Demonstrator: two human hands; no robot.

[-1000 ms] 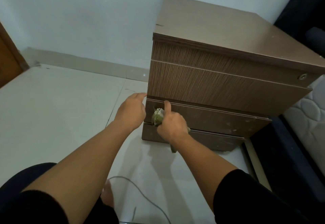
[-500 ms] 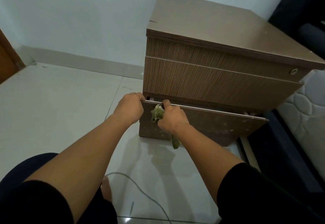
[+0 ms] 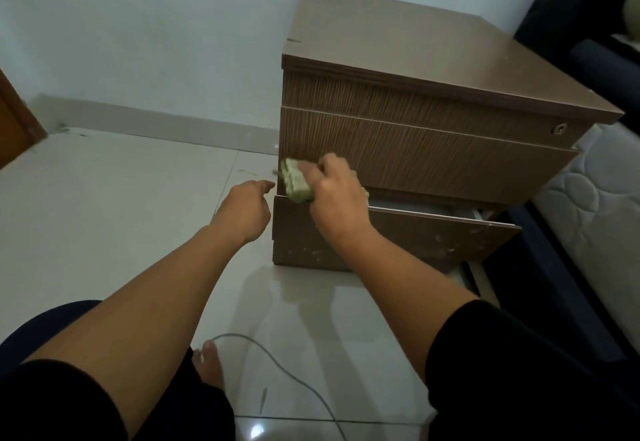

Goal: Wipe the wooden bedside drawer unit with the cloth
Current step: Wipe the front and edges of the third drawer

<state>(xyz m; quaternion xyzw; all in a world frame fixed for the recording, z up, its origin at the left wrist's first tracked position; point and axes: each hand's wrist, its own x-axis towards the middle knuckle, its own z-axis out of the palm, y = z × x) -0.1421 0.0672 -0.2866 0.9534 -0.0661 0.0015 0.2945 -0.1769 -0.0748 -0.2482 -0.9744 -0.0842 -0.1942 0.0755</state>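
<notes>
**A:** What do I look at first?

**B:** The big thing. The wooden drawer unit (image 3: 433, 101) stands on the pale floor (image 3: 114, 205), against the far wall, with a bed on its right. Its top drawers are closed. The bottom drawer (image 3: 415, 233) is pulled out a bit toward me.

**A:** Where is the cloth?

**B:** The green cloth (image 3: 294, 181) is bunched up in my right hand (image 3: 337, 198). My fingers are curled tight around it. It sits at the low left corner of the middle drawer front, just above the open drawer. I cannot tell if it touches the wood.

**A:** And the other hand?

**B:** My left hand (image 3: 247, 208) is empty. Its fingers are loose and a little spread. It hangs just left of the unit, near the open drawer's corner.

**A:** How do I wipe well?

**B:** I think I should press the cloth flat and slide it right along the wood lines. My left hand could hold the unit still. The bottom drawer has little white spots, so it needs wiping too. And I mind the thin cable (image 3: 277, 361) near my foot.
</notes>
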